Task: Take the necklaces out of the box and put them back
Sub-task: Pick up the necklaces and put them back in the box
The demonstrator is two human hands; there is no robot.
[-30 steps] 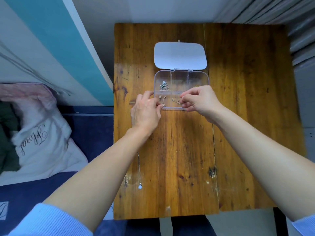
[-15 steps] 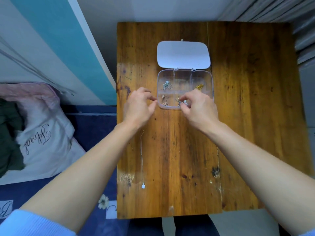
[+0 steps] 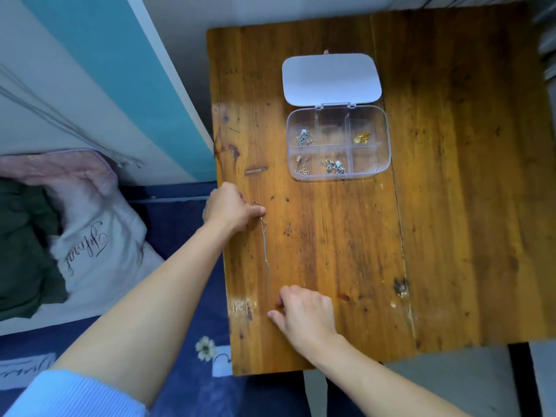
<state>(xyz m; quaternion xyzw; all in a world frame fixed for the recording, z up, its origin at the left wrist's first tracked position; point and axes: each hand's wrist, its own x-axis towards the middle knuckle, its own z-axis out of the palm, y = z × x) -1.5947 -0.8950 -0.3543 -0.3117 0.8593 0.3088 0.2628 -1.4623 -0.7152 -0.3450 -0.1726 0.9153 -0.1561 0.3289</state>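
Observation:
A clear compartment box (image 3: pixel 382 170) stands open on the wooden table (image 3: pixel 451 206), its white lid (image 3: pixel 331 78) folded back. Inside lie a silver necklace (image 3: pixel 304 137), a gold one (image 3: pixel 361 137), a thin rose chain (image 3: pixel 302 164) and a silver one with a pale stone (image 3: pixel 334 167). A thin chain necklace (image 3: pixel 264 245) stretches along the table's left side. My left hand (image 3: pixel 231 209) pinches its upper end. My right hand (image 3: pixel 304 314) is closed over its lower end; the pendant is hidden.
A small wooden sliver (image 3: pixel 255 170) lies left of the box. Left of the table is a bed with a blue cover (image 3: pixel 180 356) and a white pillow (image 3: pixel 90 251). The table's front edge is just below my right hand.
Both hands left the box and came toward me. The left hand drew the chain's top end back; the right hand dropped to the pendant end near the front edge.

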